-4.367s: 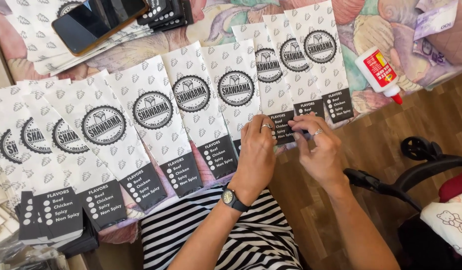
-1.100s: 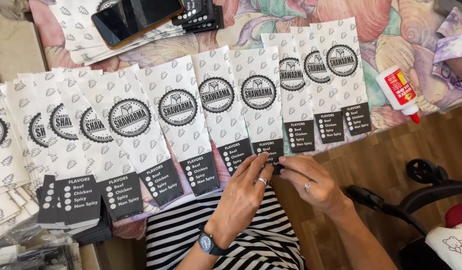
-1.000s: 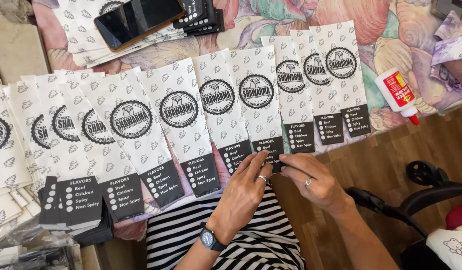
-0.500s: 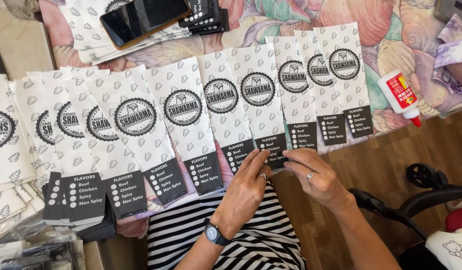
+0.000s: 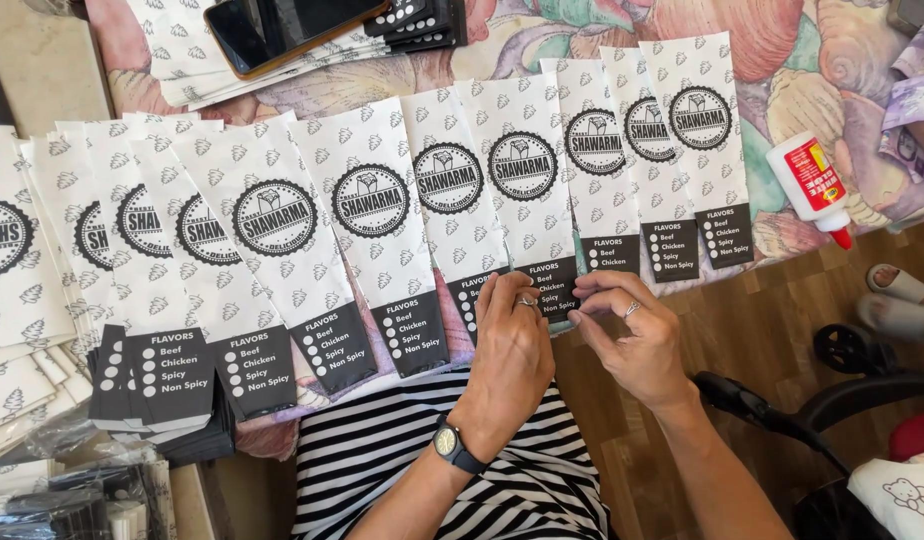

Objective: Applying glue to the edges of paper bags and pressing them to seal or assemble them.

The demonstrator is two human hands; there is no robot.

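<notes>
White paper sleeve bags with a round black logo and a black bottom flap lie overlapping in a row on a floral cloth [image 5: 842,90]. My left hand [image 5: 512,350], with a wristwatch, presses its fingers on the black bottom flap of one bag [image 5: 527,190] in the middle of the row. Just to its right, my right hand [image 5: 632,340], wearing a ring, pinches the same flap's lower right corner. Both hands hide most of that flap. My striped shirt [image 5: 402,470] is below.
A white glue bottle [image 5: 807,185] with a red cap lies right of the row. A smartphone [image 5: 282,25] rests on more bags at the top. Stacked bags [image 5: 32,260] pile up at left. A black wheeled frame [image 5: 842,390] and a slipper [image 5: 897,285] are on the wooden floor.
My hands have shifted left along the row, from a bag nearer the right end to this one. In the last second they stayed on its bottom flap, fingers moving slightly.
</notes>
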